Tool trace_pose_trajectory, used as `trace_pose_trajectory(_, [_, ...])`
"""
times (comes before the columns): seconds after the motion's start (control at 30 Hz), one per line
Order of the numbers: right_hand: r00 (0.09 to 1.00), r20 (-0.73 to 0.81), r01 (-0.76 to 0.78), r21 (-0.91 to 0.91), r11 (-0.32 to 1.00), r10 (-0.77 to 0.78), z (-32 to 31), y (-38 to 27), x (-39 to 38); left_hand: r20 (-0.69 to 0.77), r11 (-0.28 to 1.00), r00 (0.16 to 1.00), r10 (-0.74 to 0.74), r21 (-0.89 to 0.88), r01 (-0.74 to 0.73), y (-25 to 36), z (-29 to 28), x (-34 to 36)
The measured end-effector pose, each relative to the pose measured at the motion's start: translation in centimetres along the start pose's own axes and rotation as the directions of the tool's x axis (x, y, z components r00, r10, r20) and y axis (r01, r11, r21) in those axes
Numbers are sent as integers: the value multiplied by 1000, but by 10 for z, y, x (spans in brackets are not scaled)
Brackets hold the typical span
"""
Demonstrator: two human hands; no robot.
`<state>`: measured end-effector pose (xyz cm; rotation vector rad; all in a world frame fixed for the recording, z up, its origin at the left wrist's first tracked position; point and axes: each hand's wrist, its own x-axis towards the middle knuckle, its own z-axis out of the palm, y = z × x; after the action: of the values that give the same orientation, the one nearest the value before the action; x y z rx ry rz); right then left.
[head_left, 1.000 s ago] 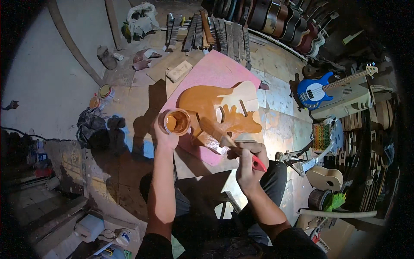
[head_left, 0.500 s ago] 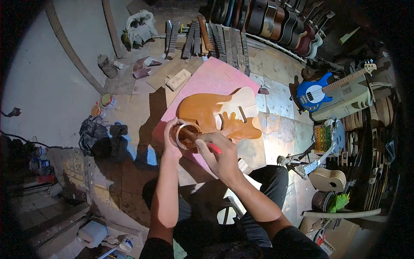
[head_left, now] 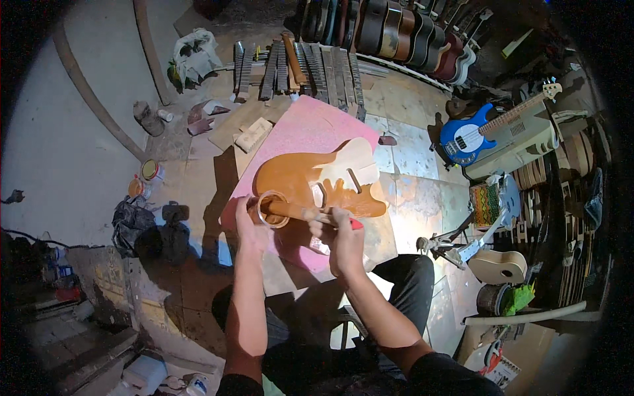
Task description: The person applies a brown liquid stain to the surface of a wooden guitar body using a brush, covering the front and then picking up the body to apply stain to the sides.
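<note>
My left hand (head_left: 248, 226) is wrapped round a clear jar (head_left: 271, 221) with orange-brown liquid in it, its mouth tilted toward me. My right hand (head_left: 346, 245) grips a paintbrush (head_left: 298, 212) by its handle, which has a red end. The brush's coated bristles lie over the jar's mouth. Just beyond both hands rests a solid guitar body (head_left: 285, 173) on a pink board (head_left: 300, 122). Orange-brown coating covers its left part and runs in streaks along the near right. The far right part is pale bare wood, and cutouts pierce the middle.
Several guitar necks (head_left: 271, 69) lie beyond the board, with a row of guitars (head_left: 396, 36) behind them. A blue bass guitar (head_left: 467, 138) stands at the right, an unfinished small guitar body (head_left: 496, 267) nearer. Tins (head_left: 152, 170) and a black bag (head_left: 132, 223) sit left.
My right hand has drawn the brush back to the right, lifting its bristles from inside the jar to its mouth. The left hand still holds the jar. The whole view has shifted slightly.
</note>
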<state>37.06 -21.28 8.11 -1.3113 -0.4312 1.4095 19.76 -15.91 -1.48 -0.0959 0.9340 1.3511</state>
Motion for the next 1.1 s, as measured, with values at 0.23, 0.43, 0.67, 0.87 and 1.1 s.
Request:
trace_pose_trajectory(0.23, [980,-151,162,238,958,-128,-33,-1,59,-103,997,991,82,8,-82,-1,-1,1])
trace_pose_trajectory(0.43, [888,110,430,-541,722,-446,-67,27,113,-100,997,991,84,6,-83,3,13,-6])
trace_pose_trajectory(0.67, [743,232,563,-723,400,-627,-58,7,114,-120,994,987,111,22,-109,1,7,0])
trace_pose_trajectory(0.87, [726,368,642,-664,382,-580,-63,19,127,-95,996,992,84,10,-83,1,4,4])
trace_pose_trajectory(1.1, [760,241,545,-743,389,-603,-68,-6,141,-124,996,989,85,-8,-86,2,1,4])
